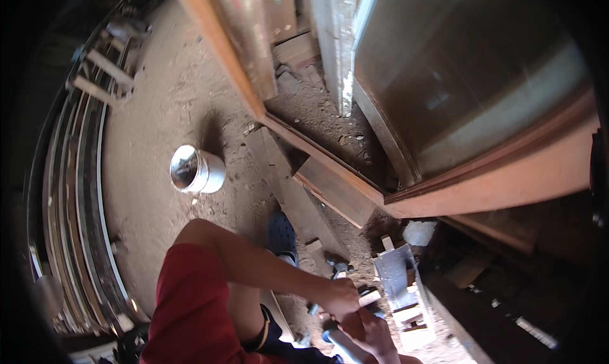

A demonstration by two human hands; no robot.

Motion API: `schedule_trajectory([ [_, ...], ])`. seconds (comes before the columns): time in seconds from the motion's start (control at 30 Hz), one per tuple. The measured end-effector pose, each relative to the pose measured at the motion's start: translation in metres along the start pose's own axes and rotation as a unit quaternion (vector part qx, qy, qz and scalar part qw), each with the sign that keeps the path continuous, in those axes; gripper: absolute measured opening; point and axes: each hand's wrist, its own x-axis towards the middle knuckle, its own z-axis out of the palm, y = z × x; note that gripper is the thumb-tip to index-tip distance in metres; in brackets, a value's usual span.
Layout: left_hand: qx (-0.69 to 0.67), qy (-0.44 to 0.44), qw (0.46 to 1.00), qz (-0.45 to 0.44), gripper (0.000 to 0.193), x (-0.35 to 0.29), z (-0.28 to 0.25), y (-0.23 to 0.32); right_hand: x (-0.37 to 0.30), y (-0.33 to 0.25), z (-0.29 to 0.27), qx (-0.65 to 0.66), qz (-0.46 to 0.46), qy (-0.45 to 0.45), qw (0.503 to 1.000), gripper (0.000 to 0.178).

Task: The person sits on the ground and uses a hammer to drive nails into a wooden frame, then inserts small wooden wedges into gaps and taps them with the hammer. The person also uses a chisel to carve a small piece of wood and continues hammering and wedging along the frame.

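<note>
My left hand [342, 297] is closed, its arm reaching in from a red sleeve [181, 300]. Just below and right of it, my right hand [375, 336] is closed too, and the two hands nearly touch. What they grip between them is hidden by the fingers and blur. A pale piece of wood [369, 297] shows beside the left hand. Close by on the ground lies a small tool with a metallic head [338, 269], partly covered. To the right of the hands are a grey metal sheet [396, 278] and several light wood offcuts [409, 314].
A white bucket [208, 172] lies tipped on the dirt floor. My blue clog [281, 234] stands by a long board [298, 205]. A wooden frame with a dark panel [469, 78] leans at the right, an orange-brown post [222, 53] ahead. Long strips [79, 218] line the left.
</note>
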Motion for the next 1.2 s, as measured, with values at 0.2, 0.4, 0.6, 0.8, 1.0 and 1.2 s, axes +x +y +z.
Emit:
schedule_trajectory([
  [0.2,-0.036,0.012,0.977,-0.21,0.016,-0.003,0.005,-0.03,0.049,0.014,-0.01,-0.101,0.03,-0.133,0.986,0.056],
  [0.4,-0.317,0.305,0.834,-0.334,0.027,-0.189,-0.109,0.114,0.087,-0.142,-0.117,-0.263,0.175,-0.293,0.902,0.071],
  [0.6,-0.44,0.42,0.649,-0.456,0.019,-0.346,-0.119,0.256,0.095,-0.228,-0.201,-0.166,0.22,-0.17,0.946,0.061],
  [0.8,-0.556,0.5,0.644,-0.161,0.037,-0.428,-0.238,0.399,0.219,-0.41,-0.205,-0.158,0.17,-0.196,0.953,0.038],
  [1.0,-0.53,0.584,0.614,-0.036,0.033,-0.457,-0.272,0.459,0.342,-0.472,-0.136,-0.294,-0.106,-0.219,0.924,0.052],
  [1.2,-0.556,0.678,0.452,-0.164,0.026,-0.48,-0.249,0.49,0.387,-0.577,-0.087,-0.25,-0.2,-0.267,0.909,0.059],
])
